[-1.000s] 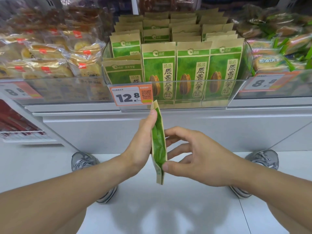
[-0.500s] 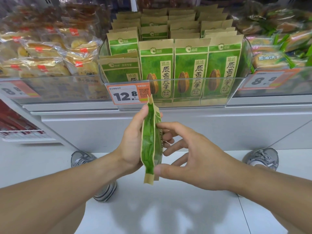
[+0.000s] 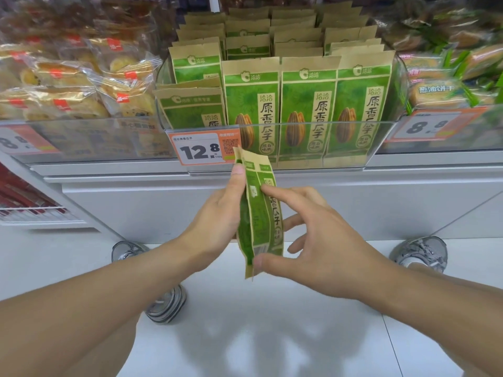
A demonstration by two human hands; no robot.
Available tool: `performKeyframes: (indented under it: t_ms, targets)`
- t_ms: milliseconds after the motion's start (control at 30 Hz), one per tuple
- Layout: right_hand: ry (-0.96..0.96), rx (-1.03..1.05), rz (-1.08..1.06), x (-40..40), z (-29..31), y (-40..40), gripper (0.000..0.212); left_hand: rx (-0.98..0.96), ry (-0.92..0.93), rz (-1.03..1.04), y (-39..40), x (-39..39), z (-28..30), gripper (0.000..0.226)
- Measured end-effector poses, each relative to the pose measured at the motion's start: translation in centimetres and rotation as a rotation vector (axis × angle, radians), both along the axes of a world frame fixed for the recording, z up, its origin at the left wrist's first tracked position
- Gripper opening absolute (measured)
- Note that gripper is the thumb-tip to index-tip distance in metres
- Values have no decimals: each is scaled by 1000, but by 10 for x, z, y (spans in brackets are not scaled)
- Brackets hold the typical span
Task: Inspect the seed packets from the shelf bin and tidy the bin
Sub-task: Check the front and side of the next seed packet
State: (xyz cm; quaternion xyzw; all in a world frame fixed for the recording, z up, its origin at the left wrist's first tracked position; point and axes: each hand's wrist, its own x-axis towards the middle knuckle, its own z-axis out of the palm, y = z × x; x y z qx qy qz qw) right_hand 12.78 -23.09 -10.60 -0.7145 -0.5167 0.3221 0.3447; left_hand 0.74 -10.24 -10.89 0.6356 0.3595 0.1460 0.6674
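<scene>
I held one green seed packet (image 3: 258, 213) upright and nearly edge-on in front of the shelf, just below the clear bin (image 3: 285, 170). My left hand (image 3: 217, 219) clamped its grip on the packet's left face, thumb up near the top edge. My right hand (image 3: 321, 240) pinched the packet too, forefinger on the printed face and thumb at the bottom corner, the other fingers spread loose behind. In the bin, rows of matching green packets (image 3: 307, 104) stood upright, while two at the front left (image 3: 190, 107) sat lower and tilted. An orange price tag (image 3: 201, 149) reading 12.8 hung on the bin's front. Wrapped pastries (image 3: 81, 85) filled the shelf to the left. Both of my grey shoes (image 3: 419, 254) stood on the white floor.
</scene>
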Motion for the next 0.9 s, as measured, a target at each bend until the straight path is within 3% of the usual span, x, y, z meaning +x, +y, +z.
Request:
performKeyframes:
  t_ms: [67, 133, 267, 400, 500, 567, 700, 900]
  targets:
    - [-60, -30, -18, 8, -2, 5, 104, -30, -14, -114, 3, -5, 3, 58]
    - [-55, -54, -26, 16, -4, 9, 103, -19, -6, -238, 7, -12, 3, 36]
    - [-73, -109, -27, 30, -4, 15, 83, -78, 32, -442, 17, -24, -7, 59]
    - [171, -62, -136, 33, -7, 18, 80, -99, 35, -549, 22, -31, -9, 58]
    - [431, -79, -230, 31, -7, 19, 87, -139, 42, -544, 23, -30, -9, 62]
    - [495, -80, -287, 31, -7, 21, 72, -163, 70, -555, 24, -30, -10, 67]
    - [489, -38, -327, 32, -7, 22, 38, -158, 131, -564, 23, -30, -14, 69]
    - [454, -146, -159, 48, -4, 22, 50, -122, 107, -407, 18, -25, -13, 64]
